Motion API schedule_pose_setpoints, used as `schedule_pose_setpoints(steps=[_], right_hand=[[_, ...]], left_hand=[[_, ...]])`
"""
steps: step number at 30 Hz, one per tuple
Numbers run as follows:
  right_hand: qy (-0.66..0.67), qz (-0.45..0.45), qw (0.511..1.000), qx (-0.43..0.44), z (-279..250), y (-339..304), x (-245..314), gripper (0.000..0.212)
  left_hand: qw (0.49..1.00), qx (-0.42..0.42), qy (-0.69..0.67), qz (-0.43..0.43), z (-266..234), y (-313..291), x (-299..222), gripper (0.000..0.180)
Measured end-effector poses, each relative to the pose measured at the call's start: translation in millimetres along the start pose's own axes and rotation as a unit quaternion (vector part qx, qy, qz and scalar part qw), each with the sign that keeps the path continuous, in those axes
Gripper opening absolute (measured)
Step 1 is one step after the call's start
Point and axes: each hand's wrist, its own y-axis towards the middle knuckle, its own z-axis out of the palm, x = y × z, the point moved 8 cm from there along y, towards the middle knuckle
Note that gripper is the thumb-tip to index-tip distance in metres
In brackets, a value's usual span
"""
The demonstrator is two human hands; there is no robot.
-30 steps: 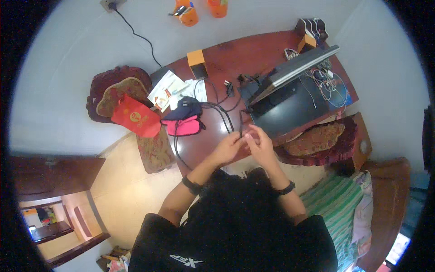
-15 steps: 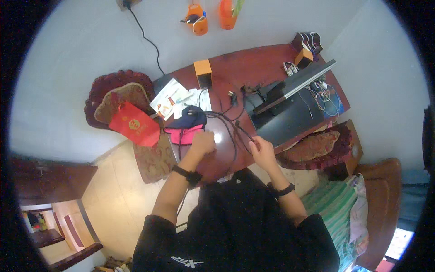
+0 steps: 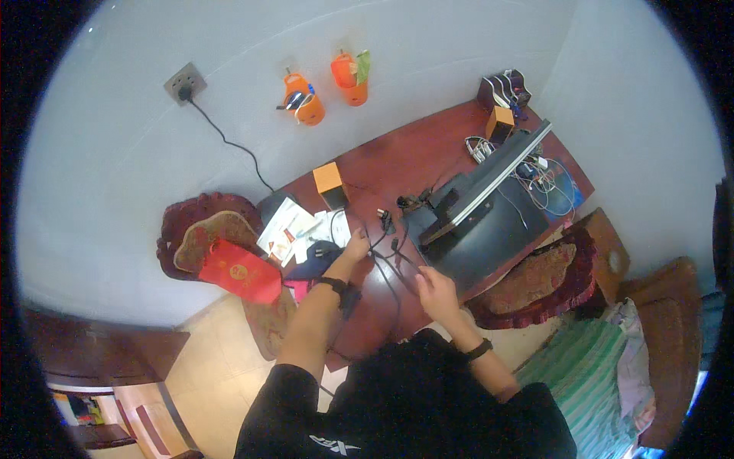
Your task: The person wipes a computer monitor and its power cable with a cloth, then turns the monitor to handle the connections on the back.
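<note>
A black power cable [image 3: 404, 258] runs in loops across the dark red desk, with a plug lying on the desktop near the monitor. My right hand [image 3: 439, 295] is closed in a pinch on this cable near the desk's front edge. Farther left, my left hand [image 3: 356, 248] has its fingers closed on part of the cable bundle, just above the desktop. My left forearm partly covers a navy and pink cap [image 3: 315, 262], with a second plug resting on it. Beside the cap are printed papers [image 3: 287, 229].
A monitor [image 3: 489, 180] stands tilted across the desk [image 3: 397, 157], near tangled white cables [image 3: 541, 183]. Small orange-fronted speakers [image 3: 330, 183] are at the back. Cushioned chairs flank the desk; a red bag [image 3: 241, 271] lies on the left one. Orange cups [image 3: 307, 107] hang on the wall.
My left hand has moved forward and right, past the cap to the cable beside the papers. My right hand keeps its pinch on the cable. The view has tilted up toward the wall.
</note>
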Motion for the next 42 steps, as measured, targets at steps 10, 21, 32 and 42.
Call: schedule_pose_setpoints(steps=[10, 21, 32, 42], right_hand=[[0.076, 0.039, 0.996, 0.039, 26.9, 44.4, -19.2, 0.022], [-0.017, 0.004, 0.973, 0.231, 63.1, 75.3, -5.1, 0.028], [0.033, -0.087, 0.975, 0.203, 65.1, 64.7, 10.3, 0.027], [0.013, -0.2, 0.827, 0.525, 157.7, -28.9, 5.1, 0.03]], left_hand=[[0.927, 0.163, -0.25, -0.227, 30.2, -17.4, -16.2, 0.041], [0.932, 0.107, 0.25, 0.241, -8.6, -80.0, -112.8, 0.034], [0.972, 0.077, 0.207, -0.077, -50.8, -180.4, -74.9, 0.052], [0.942, 0.174, 0.188, -0.218, -91.7, -284.0, -26.2, 0.047]])
